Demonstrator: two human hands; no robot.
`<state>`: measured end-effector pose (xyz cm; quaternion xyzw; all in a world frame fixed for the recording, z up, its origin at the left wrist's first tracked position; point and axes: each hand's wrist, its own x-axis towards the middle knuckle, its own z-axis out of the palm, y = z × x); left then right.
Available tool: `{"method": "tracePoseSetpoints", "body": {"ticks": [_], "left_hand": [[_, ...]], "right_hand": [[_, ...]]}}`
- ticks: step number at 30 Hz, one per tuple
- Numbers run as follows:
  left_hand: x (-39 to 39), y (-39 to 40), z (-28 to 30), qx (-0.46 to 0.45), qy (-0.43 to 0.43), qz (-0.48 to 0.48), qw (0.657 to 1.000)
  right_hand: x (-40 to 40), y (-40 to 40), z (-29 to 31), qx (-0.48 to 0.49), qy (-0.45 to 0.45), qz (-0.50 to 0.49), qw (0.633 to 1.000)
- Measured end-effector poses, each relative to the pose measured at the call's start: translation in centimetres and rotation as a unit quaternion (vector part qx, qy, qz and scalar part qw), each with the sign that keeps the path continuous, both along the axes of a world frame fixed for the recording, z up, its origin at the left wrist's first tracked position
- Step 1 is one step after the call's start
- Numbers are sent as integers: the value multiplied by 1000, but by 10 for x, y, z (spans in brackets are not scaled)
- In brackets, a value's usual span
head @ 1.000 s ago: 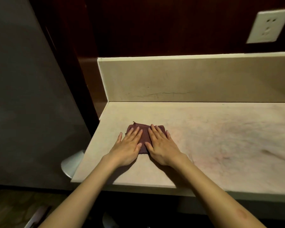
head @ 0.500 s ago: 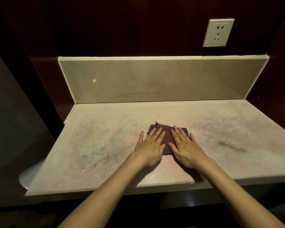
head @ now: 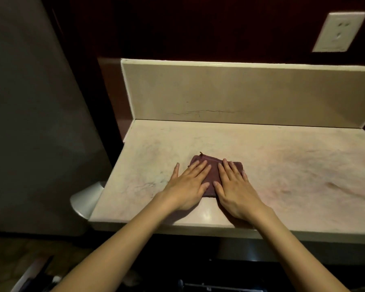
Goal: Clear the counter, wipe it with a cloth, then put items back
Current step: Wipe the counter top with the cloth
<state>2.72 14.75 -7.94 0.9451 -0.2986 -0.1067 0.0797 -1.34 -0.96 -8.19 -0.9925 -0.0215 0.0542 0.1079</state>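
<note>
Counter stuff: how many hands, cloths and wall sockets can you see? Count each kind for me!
Hands: 2, left hand and right hand, both flat on the cloth
Cloths: 1, cloth on the counter
Sockets: 1, socket on the wall
Total: 4

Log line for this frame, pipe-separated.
phase: wiping | left hand: flat on maroon cloth | right hand: flat on cloth | counter: no items visible, dark smear at right

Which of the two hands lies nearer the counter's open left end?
The left hand, flat on the maroon cloth; the right hand presses the cloth's other side.
</note>
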Motion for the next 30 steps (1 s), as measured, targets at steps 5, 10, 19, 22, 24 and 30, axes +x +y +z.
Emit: {"method": "tracePoseSetpoints", "body": {"ticks": [5,10,19,22,24,30], "left_hand": [[-7,80,5,12,6,50,999],[-22,153,6,10,-4,101,995],[-52,223,8,-15,-9,104,994],[-54,224,6,-11,-18,92,996],[-55,220,5,-17,-17,85,996],[-64,197,-2,-12,-44,100,994]], "right_hand": [[7,75,-1,13,-15,59,998],[12,148,-2,18,-14,115,993],[-5,224,-13,29,-49,154,986],[-7,224,-15,47,-59,150,986],[-11,220,-14,56,-68,150,985],[-23,193,-11,57,-61,147,986]]}}
